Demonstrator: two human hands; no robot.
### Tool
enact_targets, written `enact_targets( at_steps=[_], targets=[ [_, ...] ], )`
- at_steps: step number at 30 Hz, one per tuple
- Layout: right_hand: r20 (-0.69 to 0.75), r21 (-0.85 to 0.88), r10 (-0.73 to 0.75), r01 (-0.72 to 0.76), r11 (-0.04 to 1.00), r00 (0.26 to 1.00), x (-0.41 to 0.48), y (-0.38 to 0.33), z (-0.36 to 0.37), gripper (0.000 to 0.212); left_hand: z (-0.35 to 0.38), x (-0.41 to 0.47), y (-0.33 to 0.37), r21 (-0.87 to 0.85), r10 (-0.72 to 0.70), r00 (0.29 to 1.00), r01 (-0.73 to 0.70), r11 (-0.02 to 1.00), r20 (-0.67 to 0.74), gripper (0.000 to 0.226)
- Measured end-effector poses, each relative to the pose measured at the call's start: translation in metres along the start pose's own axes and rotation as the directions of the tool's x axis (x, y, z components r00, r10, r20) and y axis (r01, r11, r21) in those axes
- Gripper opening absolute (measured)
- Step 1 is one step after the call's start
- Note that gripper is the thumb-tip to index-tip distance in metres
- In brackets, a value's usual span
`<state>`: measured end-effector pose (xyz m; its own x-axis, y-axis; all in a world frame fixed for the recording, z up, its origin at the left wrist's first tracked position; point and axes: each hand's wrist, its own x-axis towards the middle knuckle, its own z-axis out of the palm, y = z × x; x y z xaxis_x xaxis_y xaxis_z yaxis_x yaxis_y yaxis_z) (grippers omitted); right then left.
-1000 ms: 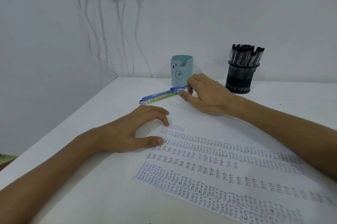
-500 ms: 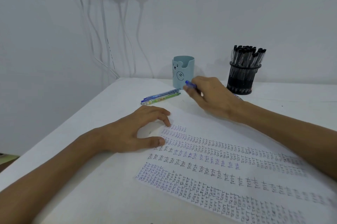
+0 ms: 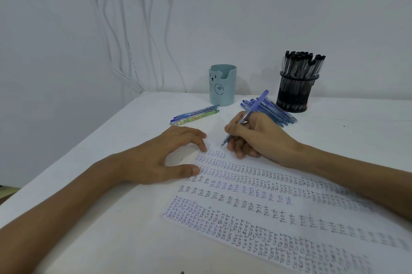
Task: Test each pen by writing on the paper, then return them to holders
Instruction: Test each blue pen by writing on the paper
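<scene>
Many "test" rows fill the paper (image 3: 245, 213). The left hand (image 3: 162, 157), fingers spread, presses its corner. The right hand (image 3: 260, 137) grips a blue pen (image 3: 252, 110), tip at the paper's top edge. Room is tight there, so it may mark the table (image 3: 356, 131). Behind, loose blue pens (image 3: 276, 112) could roll. The paper's right end is cut off.

paper (image 3: 256, 213) cut by right edge, blue pens (image 3: 275, 111) partly behind right hand (image 3: 260, 137)

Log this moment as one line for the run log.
step: pen test | right hand: grips blue pen, tip by top of paper | left hand: rests on paper
</scene>
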<state>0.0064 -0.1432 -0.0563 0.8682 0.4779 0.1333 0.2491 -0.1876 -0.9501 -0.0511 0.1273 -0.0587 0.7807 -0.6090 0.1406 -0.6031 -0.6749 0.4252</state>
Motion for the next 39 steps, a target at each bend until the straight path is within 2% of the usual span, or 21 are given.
enact_targets(
  at_steps=[6, 15, 39],
  targets=[
    [0.059, -0.088, 0.025, -0.019, 0.996, 0.998, -0.0032, -0.0069, 0.0017, 0.014, -0.0003, 0.0002, -0.0001, -0.001, -0.007, 1.0, 0.007, 1.0, 0.004, 0.04],
    [0.078, -0.192, -0.078, 0.092, 0.977, 0.994, -0.0077, -0.0026, 0.0032, 0.009, 0.0004, -0.0001, -0.0001, -0.001, 0.01, 1.0, -0.01, 1.0, -0.002, 0.04],
    [0.093, -0.235, -0.062, 0.083, 0.968, 0.994, -0.008, -0.0044, 0.0037, 0.01, 0.0017, 0.0011, -0.0026, 0.009, 0.007, 1.0, -0.007, 1.0, -0.003, 0.042]
  ],
)
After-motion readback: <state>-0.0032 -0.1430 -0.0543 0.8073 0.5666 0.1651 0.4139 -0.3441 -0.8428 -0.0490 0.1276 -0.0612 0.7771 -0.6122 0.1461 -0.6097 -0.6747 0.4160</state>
